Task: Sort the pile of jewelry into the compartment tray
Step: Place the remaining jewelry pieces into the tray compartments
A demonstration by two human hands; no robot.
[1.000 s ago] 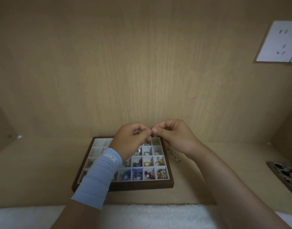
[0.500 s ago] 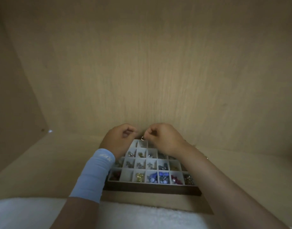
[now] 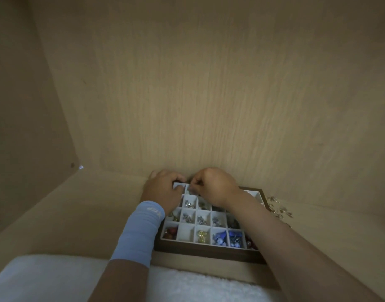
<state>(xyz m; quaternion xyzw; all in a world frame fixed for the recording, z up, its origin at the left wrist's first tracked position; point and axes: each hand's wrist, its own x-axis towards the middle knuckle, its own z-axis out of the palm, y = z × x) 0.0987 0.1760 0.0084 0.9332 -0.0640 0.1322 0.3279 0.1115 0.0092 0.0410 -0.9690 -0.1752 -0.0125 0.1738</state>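
our left hand (image 3: 163, 190) and right hand (image 3: 213, 186) meet over the far left corner of the tray (image 3: 209, 252). the fingers of both curl in with the tips close together, but we cannot tell if they pinch a tiny piece. the pile of jewelry (image 3: 278, 209) lies just right of the tray. to do this well, we think we should go low into one cell, let go softly, and keep our sleeve (image 3: 141, 232) off the tray's full cells.
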